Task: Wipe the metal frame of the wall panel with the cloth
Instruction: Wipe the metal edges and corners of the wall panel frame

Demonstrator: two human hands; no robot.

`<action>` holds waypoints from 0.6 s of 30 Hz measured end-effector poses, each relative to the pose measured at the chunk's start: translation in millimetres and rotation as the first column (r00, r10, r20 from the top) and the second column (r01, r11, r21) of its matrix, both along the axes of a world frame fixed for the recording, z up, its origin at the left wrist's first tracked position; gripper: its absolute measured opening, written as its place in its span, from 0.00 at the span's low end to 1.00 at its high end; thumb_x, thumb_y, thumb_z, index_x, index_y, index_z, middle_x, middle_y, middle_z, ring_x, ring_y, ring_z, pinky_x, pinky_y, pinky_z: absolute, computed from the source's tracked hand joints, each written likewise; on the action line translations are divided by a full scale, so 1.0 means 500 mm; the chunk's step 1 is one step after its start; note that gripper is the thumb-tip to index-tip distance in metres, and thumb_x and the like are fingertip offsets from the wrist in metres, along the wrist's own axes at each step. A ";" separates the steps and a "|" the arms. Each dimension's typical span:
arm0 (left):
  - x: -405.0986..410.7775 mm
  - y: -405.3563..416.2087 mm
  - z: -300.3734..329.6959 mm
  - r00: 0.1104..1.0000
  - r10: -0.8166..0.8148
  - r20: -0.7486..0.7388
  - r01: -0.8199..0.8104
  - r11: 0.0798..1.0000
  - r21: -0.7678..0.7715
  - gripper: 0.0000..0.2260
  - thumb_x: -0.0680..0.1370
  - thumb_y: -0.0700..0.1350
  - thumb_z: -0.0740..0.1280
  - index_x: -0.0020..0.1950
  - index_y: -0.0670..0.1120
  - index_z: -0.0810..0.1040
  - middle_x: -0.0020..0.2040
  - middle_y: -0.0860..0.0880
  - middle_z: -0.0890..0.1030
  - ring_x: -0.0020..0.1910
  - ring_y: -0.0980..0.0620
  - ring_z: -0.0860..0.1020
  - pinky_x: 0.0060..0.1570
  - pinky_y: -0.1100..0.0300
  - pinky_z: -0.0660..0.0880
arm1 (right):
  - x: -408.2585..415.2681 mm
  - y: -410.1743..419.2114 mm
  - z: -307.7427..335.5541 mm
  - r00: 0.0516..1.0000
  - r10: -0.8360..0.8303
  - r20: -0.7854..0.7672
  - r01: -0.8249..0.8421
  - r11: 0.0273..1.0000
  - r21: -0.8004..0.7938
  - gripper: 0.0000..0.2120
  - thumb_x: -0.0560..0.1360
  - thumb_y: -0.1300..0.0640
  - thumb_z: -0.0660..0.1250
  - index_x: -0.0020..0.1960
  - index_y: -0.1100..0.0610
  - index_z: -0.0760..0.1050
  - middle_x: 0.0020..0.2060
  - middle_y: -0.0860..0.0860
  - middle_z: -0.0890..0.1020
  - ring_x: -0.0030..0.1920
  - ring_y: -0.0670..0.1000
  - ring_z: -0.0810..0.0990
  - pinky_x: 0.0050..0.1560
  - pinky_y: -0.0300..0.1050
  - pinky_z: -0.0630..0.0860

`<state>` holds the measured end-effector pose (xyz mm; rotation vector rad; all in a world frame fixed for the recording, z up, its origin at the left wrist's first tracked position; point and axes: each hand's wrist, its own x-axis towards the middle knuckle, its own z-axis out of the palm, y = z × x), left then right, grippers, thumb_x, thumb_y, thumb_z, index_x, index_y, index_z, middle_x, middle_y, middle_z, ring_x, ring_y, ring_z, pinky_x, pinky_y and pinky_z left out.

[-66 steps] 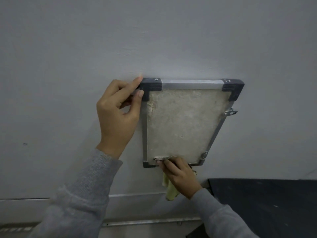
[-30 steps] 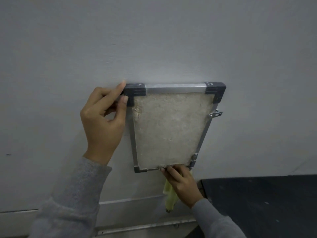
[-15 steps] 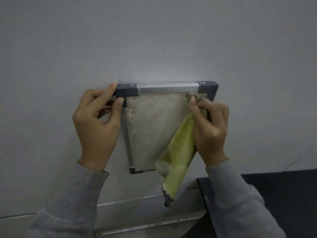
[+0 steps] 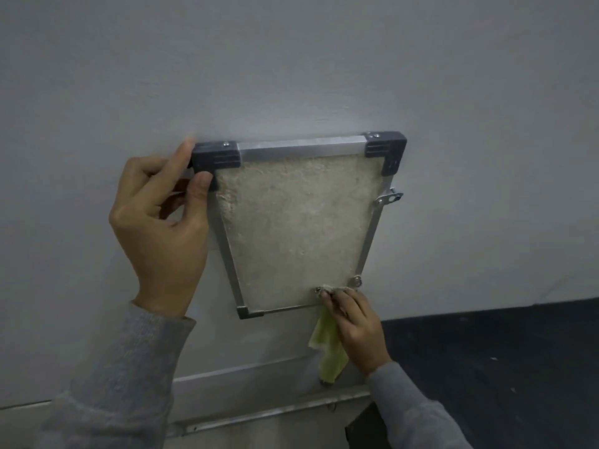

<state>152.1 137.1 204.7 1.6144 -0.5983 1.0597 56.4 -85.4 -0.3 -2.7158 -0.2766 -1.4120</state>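
Grey wall [image 4: 291, 59], metal-framed wall panel [image 4: 301, 147] mounted against it

A plain pale grey wall [image 4: 291, 59] fills most of the view in dim light. A metal rail [image 4: 259, 416] runs along its base, beside a dark surface [image 4: 502, 367] at lower right.

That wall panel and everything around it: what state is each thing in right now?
Wall panel: flat against the wall, its fibrous face rough and dirty.
Metal frame: held at its top left corner, cloth pressed on its bottom edge near the right corner.
Cloth: bunched, its loose end hanging down.
Left hand: fingers pinching the dark corner cap.
Right hand: closed on the cloth.
Side latch: sticking out to the right.
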 end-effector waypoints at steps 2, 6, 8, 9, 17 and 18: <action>0.000 0.001 0.001 1.000 0.000 -0.001 0.000 1.000 0.003 0.16 0.78 0.41 0.68 0.65 0.42 0.73 0.47 0.58 0.71 0.45 0.64 0.75 0.46 0.73 0.75 | -0.001 0.007 -0.012 1.000 -0.001 -0.020 0.002 0.999 0.047 0.11 0.77 0.65 0.63 0.57 0.65 0.79 0.47 0.60 0.83 0.49 0.58 0.76 0.47 0.52 0.80; 0.001 0.002 0.003 1.000 0.005 -0.013 -0.005 1.000 0.012 0.15 0.78 0.42 0.68 0.65 0.42 0.74 0.46 0.58 0.71 0.44 0.65 0.75 0.45 0.73 0.75 | -0.002 0.023 -0.023 0.999 0.000 -0.042 0.006 0.989 0.148 0.12 0.78 0.63 0.61 0.58 0.66 0.78 0.48 0.61 0.82 0.51 0.58 0.74 0.49 0.52 0.79; 0.000 0.001 0.003 1.000 0.009 -0.018 -0.009 1.000 0.008 0.16 0.78 0.42 0.68 0.65 0.41 0.74 0.46 0.58 0.71 0.44 0.65 0.75 0.44 0.73 0.75 | -0.003 0.033 -0.030 0.999 -0.001 -0.038 0.009 0.977 0.214 0.14 0.81 0.61 0.58 0.59 0.65 0.78 0.48 0.60 0.81 0.52 0.57 0.74 0.52 0.52 0.77; -0.001 0.001 0.003 1.000 0.010 -0.019 -0.010 1.000 0.004 0.16 0.78 0.41 0.68 0.65 0.40 0.74 0.46 0.58 0.71 0.44 0.66 0.75 0.44 0.73 0.75 | -0.002 0.043 -0.036 0.999 -0.017 -0.037 0.026 0.968 0.251 0.14 0.82 0.62 0.57 0.59 0.65 0.78 0.48 0.60 0.81 0.52 0.57 0.74 0.52 0.51 0.75; -0.001 -0.006 0.002 0.999 -0.015 -0.030 0.014 1.000 -0.025 0.17 0.78 0.41 0.68 0.66 0.39 0.72 0.46 0.57 0.70 0.44 0.67 0.74 0.45 0.70 0.76 | 0.033 0.203 -0.061 0.992 0.011 -0.122 0.066 0.789 0.610 0.12 0.77 0.59 0.65 0.58 0.48 0.80 0.50 0.41 0.74 0.49 0.50 0.78 0.54 0.39 0.75; -0.001 -0.006 0.002 1.000 -0.013 -0.027 0.013 1.000 -0.016 0.17 0.78 0.41 0.68 0.66 0.38 0.72 0.46 0.58 0.70 0.44 0.67 0.74 0.45 0.71 0.76 | 0.037 0.231 -0.055 0.980 0.079 -0.185 0.057 0.773 0.631 0.10 0.78 0.50 0.63 0.55 0.37 0.78 0.50 0.35 0.75 0.51 0.43 0.76 0.54 0.31 0.72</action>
